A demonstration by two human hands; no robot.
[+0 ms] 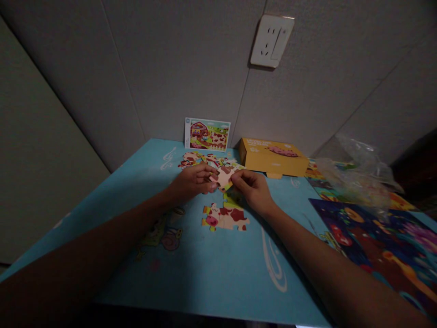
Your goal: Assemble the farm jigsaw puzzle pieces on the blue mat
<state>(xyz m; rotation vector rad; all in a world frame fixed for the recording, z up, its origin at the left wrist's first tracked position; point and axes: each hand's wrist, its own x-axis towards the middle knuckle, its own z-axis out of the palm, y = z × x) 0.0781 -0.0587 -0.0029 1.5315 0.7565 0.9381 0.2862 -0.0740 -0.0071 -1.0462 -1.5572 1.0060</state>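
Left hand: my left hand point(198, 181) comes in over the table from the left, thumb and forefinger parted a little at the near edge of a puzzle piece; I cannot tell whether they grip it or only touch it.
Right hand: my right hand point(254, 190) has thumb and forefinger closed in a pinch on the opposite edge of that piece.
Piece between my fingers: the puzzle piece point(225, 174) is pale with brown patches and some yellow and green at its lower edge; whether it is one piece or several joined, I cannot tell.
Cow section: just below my hands, the joined pieces point(225, 217) lie flat, showing a pink-muzzled cow's head and brown-patched body, with a green part reaching up beside my right hand.
Loose pieces: a jumble of loose pieces point(191, 156) lies beyond my fingers, partly hidden by them.
Picture card: the farm card point(208, 134) stands against the wall point(191, 68), behind the loose pieces.
Yellow box: the box point(275, 157) sits right of the card.
Far right: a crumpled clear plastic bag point(365, 177) and a dark printed sheet point(375, 241).
Under everything: a blue tabletop point(225, 273) with cartoon figures.
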